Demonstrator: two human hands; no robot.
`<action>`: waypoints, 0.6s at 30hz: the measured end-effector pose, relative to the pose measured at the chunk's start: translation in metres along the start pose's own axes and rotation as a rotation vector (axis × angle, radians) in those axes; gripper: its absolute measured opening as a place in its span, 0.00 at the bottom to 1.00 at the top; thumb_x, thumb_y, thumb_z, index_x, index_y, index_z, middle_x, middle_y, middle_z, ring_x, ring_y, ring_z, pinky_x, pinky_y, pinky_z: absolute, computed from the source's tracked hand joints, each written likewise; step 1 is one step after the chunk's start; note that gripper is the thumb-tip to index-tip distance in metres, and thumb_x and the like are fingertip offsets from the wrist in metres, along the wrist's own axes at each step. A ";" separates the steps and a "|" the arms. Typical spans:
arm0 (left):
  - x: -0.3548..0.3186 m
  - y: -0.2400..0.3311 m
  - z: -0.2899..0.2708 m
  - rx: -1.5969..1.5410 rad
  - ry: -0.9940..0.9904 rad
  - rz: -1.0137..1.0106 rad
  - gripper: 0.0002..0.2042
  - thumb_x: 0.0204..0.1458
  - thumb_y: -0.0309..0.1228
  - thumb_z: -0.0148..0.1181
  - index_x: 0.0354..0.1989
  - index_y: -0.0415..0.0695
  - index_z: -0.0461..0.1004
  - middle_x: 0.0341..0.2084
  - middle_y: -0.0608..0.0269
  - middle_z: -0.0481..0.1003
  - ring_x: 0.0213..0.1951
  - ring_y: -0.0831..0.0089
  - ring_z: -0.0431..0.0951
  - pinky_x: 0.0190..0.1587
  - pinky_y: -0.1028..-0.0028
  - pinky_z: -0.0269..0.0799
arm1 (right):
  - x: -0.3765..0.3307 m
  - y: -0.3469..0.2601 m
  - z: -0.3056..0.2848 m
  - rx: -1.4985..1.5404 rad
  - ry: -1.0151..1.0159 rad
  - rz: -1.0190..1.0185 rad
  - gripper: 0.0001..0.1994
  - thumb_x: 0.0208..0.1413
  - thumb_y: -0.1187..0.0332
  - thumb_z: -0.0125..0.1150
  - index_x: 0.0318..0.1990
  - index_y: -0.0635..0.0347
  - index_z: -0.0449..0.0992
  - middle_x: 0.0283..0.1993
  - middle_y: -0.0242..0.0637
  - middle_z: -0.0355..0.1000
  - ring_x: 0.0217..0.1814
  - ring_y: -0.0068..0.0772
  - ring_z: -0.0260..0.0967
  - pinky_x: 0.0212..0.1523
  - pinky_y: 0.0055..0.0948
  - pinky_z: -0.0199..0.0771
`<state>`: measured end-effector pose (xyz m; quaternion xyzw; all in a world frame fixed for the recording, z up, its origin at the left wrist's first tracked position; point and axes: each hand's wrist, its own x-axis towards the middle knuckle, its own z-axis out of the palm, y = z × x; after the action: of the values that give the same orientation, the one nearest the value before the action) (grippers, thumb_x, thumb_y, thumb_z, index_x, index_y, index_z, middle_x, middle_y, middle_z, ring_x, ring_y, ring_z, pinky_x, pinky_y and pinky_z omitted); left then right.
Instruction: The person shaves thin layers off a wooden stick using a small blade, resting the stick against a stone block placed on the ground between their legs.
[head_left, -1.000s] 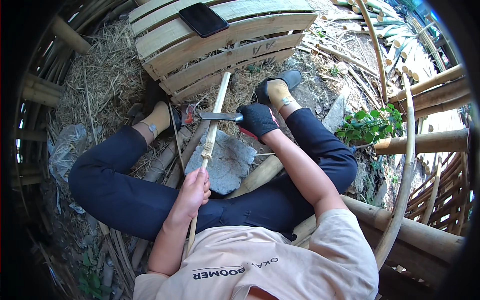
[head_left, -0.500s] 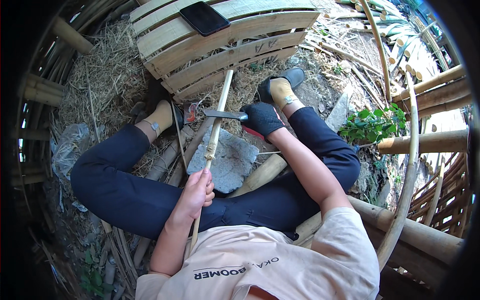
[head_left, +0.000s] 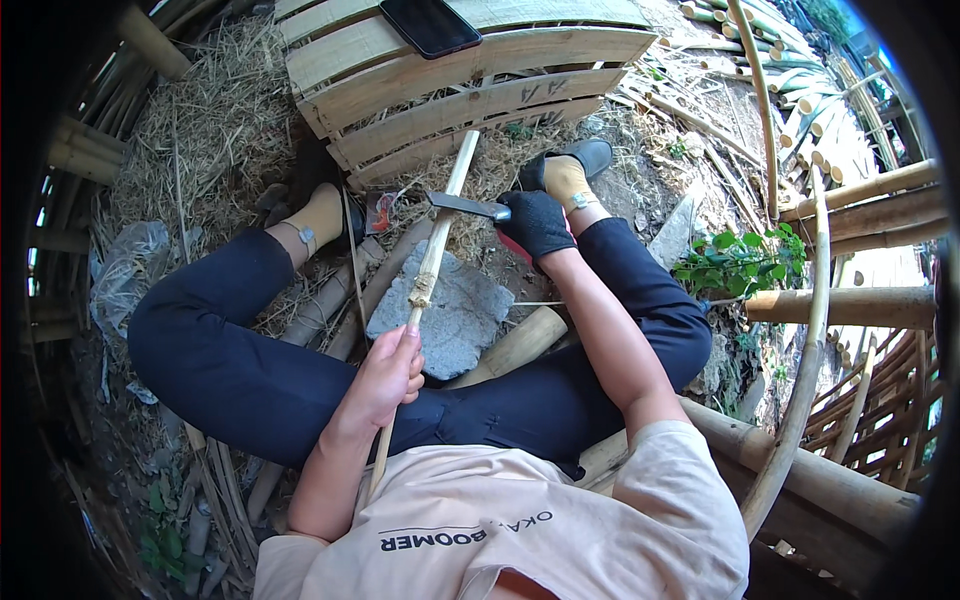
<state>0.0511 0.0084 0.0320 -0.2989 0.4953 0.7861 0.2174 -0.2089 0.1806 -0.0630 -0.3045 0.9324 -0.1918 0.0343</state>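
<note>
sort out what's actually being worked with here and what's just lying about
In use:
- bamboo stick, held by the bare left hand
- knife, gripped by the gloved right hand
- flat grey stone under the stick

Lying about:
- black phone on the slatted bench
- bamboo poles
- straw

Sunlit outdoor yard w/ straw ground [head_left: 215,120], bamboo poles [head_left: 850,305].

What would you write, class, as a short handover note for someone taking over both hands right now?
Left hand: bare, gripping the bamboo stick near its lower part.
Right hand: black glove, holding the knife, blade at the stick's upper part.
Stick lies across the flat grey stone between the legs.
Done: frayed shavings curl at the stick's middle node.
Left: the stretch above the node looks uncut.
</note>
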 end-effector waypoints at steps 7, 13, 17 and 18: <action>-0.001 -0.004 0.002 -0.042 -0.086 -0.024 0.17 0.71 0.44 0.37 0.29 0.52 0.58 0.14 0.79 0.50 0.11 0.89 0.45 0.13 0.82 0.39 | -0.006 0.027 -0.016 0.006 -0.022 0.094 0.11 0.53 0.56 0.59 0.34 0.49 0.82 0.31 0.45 0.79 0.36 0.50 0.78 0.40 0.44 0.78; -0.002 -0.004 -0.003 -0.022 -0.018 -0.015 0.17 0.71 0.44 0.36 0.30 0.50 0.59 0.14 0.78 0.52 0.12 0.89 0.48 0.12 0.82 0.42 | -0.015 -0.030 -0.026 0.115 -0.137 -0.028 0.10 0.51 0.57 0.61 0.32 0.49 0.82 0.32 0.45 0.79 0.37 0.52 0.77 0.42 0.46 0.77; -0.008 -0.001 0.006 0.030 0.019 0.001 0.16 0.71 0.44 0.37 0.30 0.50 0.59 0.14 0.78 0.52 0.12 0.89 0.48 0.12 0.82 0.43 | -0.015 -0.029 -0.029 0.068 -0.135 -0.016 0.09 0.50 0.58 0.61 0.33 0.49 0.82 0.31 0.45 0.78 0.37 0.52 0.77 0.41 0.45 0.77; -0.009 -0.001 0.007 0.060 0.031 0.028 0.16 0.71 0.44 0.37 0.30 0.50 0.58 0.14 0.78 0.52 0.12 0.89 0.48 0.13 0.82 0.42 | -0.015 -0.028 -0.028 0.078 -0.118 -0.027 0.09 0.50 0.59 0.60 0.33 0.49 0.82 0.31 0.45 0.78 0.37 0.52 0.77 0.41 0.45 0.77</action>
<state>0.0563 0.0144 0.0400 -0.2975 0.5263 0.7690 0.2075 -0.1860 0.1781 -0.0276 -0.3262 0.9164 -0.2101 0.0982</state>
